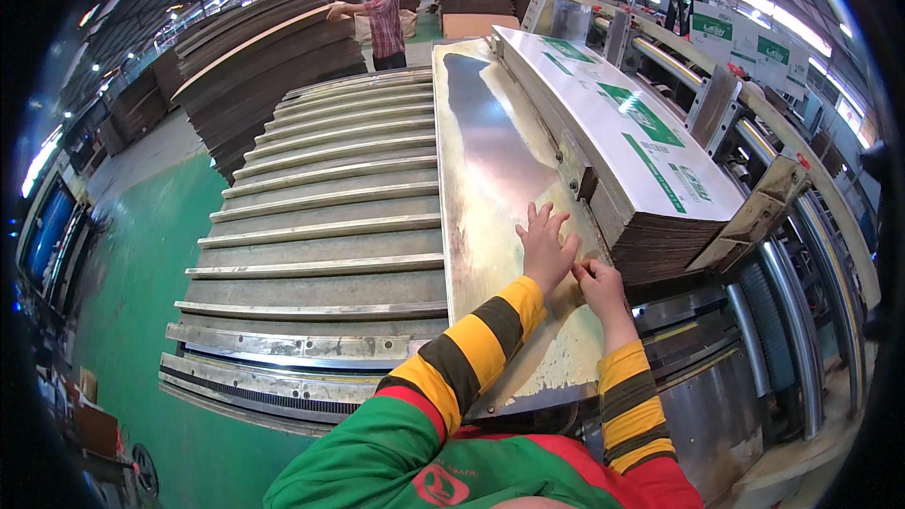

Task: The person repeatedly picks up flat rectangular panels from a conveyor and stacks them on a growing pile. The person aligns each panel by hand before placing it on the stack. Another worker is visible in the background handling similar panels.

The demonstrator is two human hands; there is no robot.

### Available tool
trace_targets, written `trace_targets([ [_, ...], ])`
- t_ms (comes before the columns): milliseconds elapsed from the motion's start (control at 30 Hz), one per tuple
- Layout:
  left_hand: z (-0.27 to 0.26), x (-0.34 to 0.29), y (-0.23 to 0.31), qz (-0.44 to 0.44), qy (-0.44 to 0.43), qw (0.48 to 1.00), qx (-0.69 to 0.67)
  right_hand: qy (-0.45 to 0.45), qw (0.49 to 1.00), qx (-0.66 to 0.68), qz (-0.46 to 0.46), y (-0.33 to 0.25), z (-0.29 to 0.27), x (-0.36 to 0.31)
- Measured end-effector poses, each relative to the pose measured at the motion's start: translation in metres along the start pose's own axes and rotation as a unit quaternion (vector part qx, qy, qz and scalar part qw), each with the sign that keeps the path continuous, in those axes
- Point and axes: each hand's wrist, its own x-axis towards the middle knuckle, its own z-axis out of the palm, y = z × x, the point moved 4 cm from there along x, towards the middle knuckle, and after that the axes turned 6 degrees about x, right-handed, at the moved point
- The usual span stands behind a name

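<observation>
My left hand (pixel 547 243) lies with its fingers spread on a worn metal feed table (pixel 490 151), whose pale coating is rubbed down to bare metal in the middle. Close beside it on the right, my right hand (pixel 600 285) has its fingers curled and pressed together at the table's right edge. What they hold, if anything, is too small to make out. Just beyond that edge rises a stack of flat cardboard sheets (pixel 603 123), white with green print on top and brown along the sides. A small metal bracket (pixel 577 168) sits between table and stack.
Left of the table runs a slatted bed (pixel 330 193) with raised metal strips. Machine rollers and rails (pixel 792 320) stand at the right. Farther back, a person in a checked shirt (pixel 385 19) touches a tall pile of brown cardboard (pixel 273 66). The floor (pixel 160 264) is green.
</observation>
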Motion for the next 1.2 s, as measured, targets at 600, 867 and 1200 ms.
trace_targets([
  [600,0.002,0.000,0.000,-0.002,-0.006,1.000,0.017,-0.006,1.000,-0.008,-0.001,-0.014,-0.004,-0.005],
  [867,0.002,0.001,0.000,-0.010,-0.003,1.000,0.020,-0.019,1.000,-0.006,0.016,-0.016,-0.004,-0.007],
  [1200,0.005,0.002,-0.007,-0.007,0.011,1.000,0.021,-0.022,0.999,-0.045,-0.014,-0.017,-0.004,-0.006],
])
